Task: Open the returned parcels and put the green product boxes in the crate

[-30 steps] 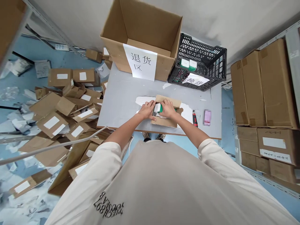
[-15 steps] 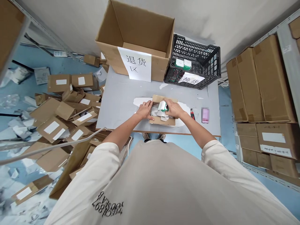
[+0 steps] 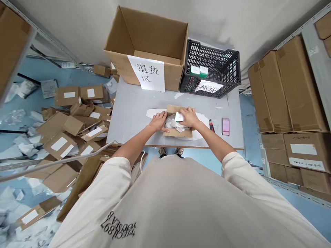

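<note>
A second ago both hands were closed low inside the carton [image 3: 172, 109] around a green-and-white item. Half a second ago the right hand had it raised with its green end showing. Now the small box [image 3: 179, 117] is clear of the crumpled white wrapping [image 3: 171, 123] that stays behind in the carton, so the unpacking looks all but finished. The right hand [image 3: 190, 117] holds the small box just above the carton's middle, its fingers [image 3: 186, 111] closed over the far and right sides. The left hand [image 3: 158, 121] has not let go of the carton: its fingers curl over the left wall and the thumb lies along the near edge, pinning it to the counter [image 3: 131, 106]. The small box now turns a broad white face up toward the camera, with only a sliver of green at its far edge. Its long axis seems to run roughly across the counter, left to right, but the fingers cover too much of it to be sure. Beyond stand a big cardboard box [image 3: 155, 31] with a paper sign [image 3: 150, 73] and a black crate [image 3: 224, 67]. A red-handled cutter [image 3: 211, 126] lies just right of the carton, and parcels [image 3: 67, 137] are heaped on the floor to the left.
</note>
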Demonstrator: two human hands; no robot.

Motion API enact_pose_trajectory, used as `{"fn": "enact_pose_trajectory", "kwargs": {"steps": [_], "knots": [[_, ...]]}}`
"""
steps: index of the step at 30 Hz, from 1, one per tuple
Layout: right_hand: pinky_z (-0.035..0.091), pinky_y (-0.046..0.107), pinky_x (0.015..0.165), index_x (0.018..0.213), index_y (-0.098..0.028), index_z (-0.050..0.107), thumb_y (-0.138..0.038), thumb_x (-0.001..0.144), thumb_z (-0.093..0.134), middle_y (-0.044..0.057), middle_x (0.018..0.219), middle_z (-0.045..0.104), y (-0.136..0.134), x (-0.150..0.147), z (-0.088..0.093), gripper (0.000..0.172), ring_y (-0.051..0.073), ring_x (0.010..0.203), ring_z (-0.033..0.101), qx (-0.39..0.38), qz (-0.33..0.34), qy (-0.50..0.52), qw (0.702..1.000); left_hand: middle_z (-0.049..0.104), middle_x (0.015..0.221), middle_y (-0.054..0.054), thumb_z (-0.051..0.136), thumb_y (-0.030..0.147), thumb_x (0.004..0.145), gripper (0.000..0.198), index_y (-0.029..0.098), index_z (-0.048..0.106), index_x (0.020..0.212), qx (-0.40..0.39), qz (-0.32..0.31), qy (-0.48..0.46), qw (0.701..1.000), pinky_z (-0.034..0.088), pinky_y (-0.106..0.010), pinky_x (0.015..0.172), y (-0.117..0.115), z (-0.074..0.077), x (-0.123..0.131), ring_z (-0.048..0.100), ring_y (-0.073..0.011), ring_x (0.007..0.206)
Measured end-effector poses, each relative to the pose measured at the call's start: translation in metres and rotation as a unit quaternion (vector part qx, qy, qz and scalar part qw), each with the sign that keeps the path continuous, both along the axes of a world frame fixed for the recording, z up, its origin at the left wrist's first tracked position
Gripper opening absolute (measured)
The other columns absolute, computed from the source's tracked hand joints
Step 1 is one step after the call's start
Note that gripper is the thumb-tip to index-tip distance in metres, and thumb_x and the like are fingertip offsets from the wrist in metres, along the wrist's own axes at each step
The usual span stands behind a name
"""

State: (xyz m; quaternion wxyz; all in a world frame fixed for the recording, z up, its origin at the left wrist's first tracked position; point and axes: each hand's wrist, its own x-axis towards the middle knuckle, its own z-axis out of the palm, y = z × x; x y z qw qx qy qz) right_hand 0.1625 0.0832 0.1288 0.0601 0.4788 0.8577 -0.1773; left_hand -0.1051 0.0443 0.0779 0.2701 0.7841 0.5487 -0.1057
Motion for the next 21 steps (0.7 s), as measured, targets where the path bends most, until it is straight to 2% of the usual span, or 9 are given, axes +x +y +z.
{"fn": "enact_pose_trajectory", "kwargs": {"steps": [5,11,17,21], "knots": [[0.038,0.056,0.107,0.145,-0.024,0.069,-0.048,0.09,0.084,0.018,0.135,0.079,0.01,0.007,0.002,0.062,0.046,0.127,0.052,0.021,-0.036,0.091,0.995,0.021,0.194,-0.028,0.097,0.076,0.075,0.155,0.016,0.013,0.191,0.0,0.014,-0.013,1.0,0.035,-0.061,0.135,0.0,-0.001,0.001,0.035,-0.057,0.166],[0.042,0.058,0.111,0.141,-0.026,0.069,-0.049,0.084,0.087,0.013,0.125,0.076,0.029,0.022,0.027,0.064,0.043,0.124,0.056,0.062,-0.089,0.175,0.978,0.023,0.193,-0.029,0.097,0.074,0.073,0.154,0.016,0.016,0.19,0.001,0.025,-0.025,0.999,0.038,-0.062,0.132,0.002,-0.005,0.001,0.037,-0.0573,0.164],[0.05,0.062,0.113,0.144,-0.028,0.067,-0.048,0.085,0.087,0.01,0.129,0.073,0.045,0.047,0.049,0.064,0.041,0.125,0.06,0.1,-0.109,0.246,0.958,0.024,0.192,-0.029,0.096,0.074,0.073,0.154,0.016,0.015,0.19,-0.003,0.033,-0.031,0.999,0.039,-0.061,0.131,0.004,-0.007,0.0,0.039,-0.0571,0.163],[0.052,0.065,0.117,0.151,-0.028,0.064,-0.058,0.092,0.082,0.01,0.139,0.069,0.059,0.075,0.057,0.068,0.04,0.132,0.06,0.157,-0.13,0.29,0.935,0.022,0.193,-0.029,0.095,0.074,0.073,0.155,0.016,0.012,0.19,-0.013,0.033,-0.021,0.999,0.039,-0.061,0.132,0.004,-0.003,0.001,0.038,-0.0571,0.164]]}}
